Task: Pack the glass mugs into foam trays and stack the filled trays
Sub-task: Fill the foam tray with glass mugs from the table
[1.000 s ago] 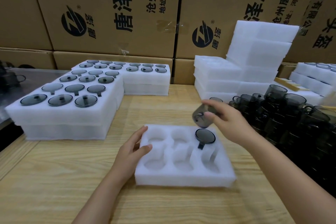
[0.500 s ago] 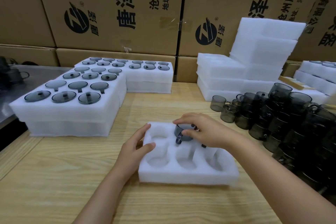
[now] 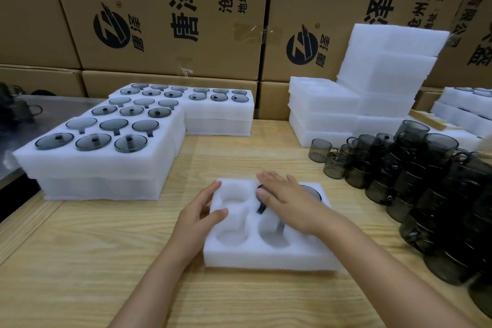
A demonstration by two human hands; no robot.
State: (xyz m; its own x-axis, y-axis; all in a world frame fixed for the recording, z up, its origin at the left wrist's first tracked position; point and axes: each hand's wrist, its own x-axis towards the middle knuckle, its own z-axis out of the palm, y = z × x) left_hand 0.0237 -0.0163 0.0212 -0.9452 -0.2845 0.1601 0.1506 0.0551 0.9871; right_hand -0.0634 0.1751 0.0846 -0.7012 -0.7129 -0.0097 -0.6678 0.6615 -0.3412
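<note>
A white foam tray (image 3: pixel 266 254) with six round pockets lies on the wooden table in front of me. My left hand (image 3: pixel 198 217) rests on its left edge, fingers apart, thumb on the foam. My right hand (image 3: pixel 286 200) lies flat, palm down, over the back middle and back right pockets. A smoky glass mug (image 3: pixel 260 204) sits in the back middle pocket under my fingers, its handle showing. A second mug (image 3: pixel 312 191) sits in the back right pocket, partly hidden by my hand. Loose stacked mugs (image 3: pixel 415 168) stand at the right.
Filled foam trays (image 3: pixel 106 157) are stacked two high at the left and back. Empty foam trays (image 3: pixel 372 93) pile up at the back right. Cardboard boxes (image 3: pixel 186 13) form a wall behind. A metal surface (image 3: pixel 40 112) adjoins the table at far left.
My right hand carried a mug from the right to the tray, set it into the back middle pocket, and now lies flat on top. The left hand stayed on the tray's edge.
</note>
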